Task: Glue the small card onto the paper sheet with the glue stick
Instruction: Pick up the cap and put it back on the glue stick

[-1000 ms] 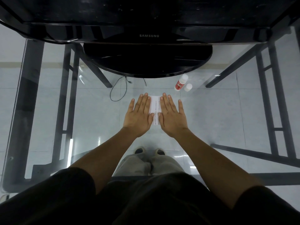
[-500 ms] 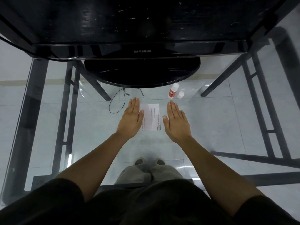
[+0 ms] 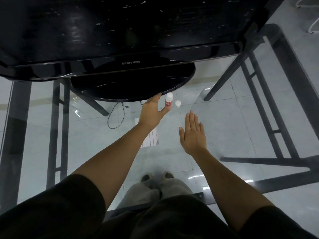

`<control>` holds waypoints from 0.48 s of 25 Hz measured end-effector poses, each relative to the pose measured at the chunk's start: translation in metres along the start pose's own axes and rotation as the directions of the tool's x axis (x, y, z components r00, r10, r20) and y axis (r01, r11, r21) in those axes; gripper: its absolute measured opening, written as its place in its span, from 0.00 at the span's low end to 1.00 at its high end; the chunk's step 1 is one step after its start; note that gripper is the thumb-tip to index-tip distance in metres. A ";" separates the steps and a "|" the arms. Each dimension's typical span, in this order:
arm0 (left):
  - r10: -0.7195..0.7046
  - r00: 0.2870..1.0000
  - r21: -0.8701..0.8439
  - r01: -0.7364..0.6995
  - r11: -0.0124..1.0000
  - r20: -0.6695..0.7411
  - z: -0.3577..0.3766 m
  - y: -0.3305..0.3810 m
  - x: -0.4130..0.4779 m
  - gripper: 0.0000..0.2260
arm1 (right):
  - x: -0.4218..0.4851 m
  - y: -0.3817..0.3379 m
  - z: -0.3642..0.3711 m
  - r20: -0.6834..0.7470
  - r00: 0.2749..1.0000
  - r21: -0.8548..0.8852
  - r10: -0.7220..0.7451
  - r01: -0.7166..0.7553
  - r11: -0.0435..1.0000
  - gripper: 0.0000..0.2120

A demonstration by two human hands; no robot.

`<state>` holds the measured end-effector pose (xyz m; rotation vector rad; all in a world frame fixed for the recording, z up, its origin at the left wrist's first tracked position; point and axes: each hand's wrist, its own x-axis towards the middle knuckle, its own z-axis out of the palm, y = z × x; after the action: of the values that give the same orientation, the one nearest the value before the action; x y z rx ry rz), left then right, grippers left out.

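So the hands have come off the paper now. A second ago both palms lay flat on the sheet, pressing it side by side; half a second ago they had slid apart to either side of it. Now the left hand has reached way forward, up to the glue stick, which lies on the glass counter just in front of the monitor base. The grip there is spread, thumb out toward the bottom of the stick and fingers up near the base edge, so it sits around the stick but isn't closed on it. Whether the thumb already touches it, can't tell from here.

The right hand hovers flat, fingers straight and together, holding nothing, off to the right of the paper and a bit short of the cap. The cap sits apart from the stick, just to its right, same as before.

The paper is on the counter in the middle, now mostly hidden under the left forearm, only a corner with some printed lines showing. Can't make out the small card on it from this angle.

The view has also tilted up some, more of the monitor fills the top than before. A black cable loops on the glass left of the reaching hand.
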<state>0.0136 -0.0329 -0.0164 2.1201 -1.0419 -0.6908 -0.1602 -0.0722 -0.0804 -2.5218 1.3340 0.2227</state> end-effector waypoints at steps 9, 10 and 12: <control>0.061 0.997 0.014 -0.061 0.998 -0.055 0.008 0.004 0.018 0.15 | 0.003 0.001 0.002 0.003 1.000 -0.053 0.004 -0.004 0.999 0.29; 0.063 0.996 -0.002 -0.063 0.998 -0.065 0.005 0.004 0.017 0.15 | 0.002 0.000 0.000 0.022 1.000 -0.052 0.000 0.001 0.999 0.29; 0.051 0.996 -0.036 -0.054 0.998 -0.078 -0.005 0.005 0.015 0.14 | 0.003 -0.001 -0.008 0.044 0.999 -0.047 -0.009 0.011 0.999 0.29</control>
<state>0.0233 -0.0461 -0.0118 2.0631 -1.0307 -0.5940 -0.1579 -0.0769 -0.0731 -2.5462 1.3146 0.3082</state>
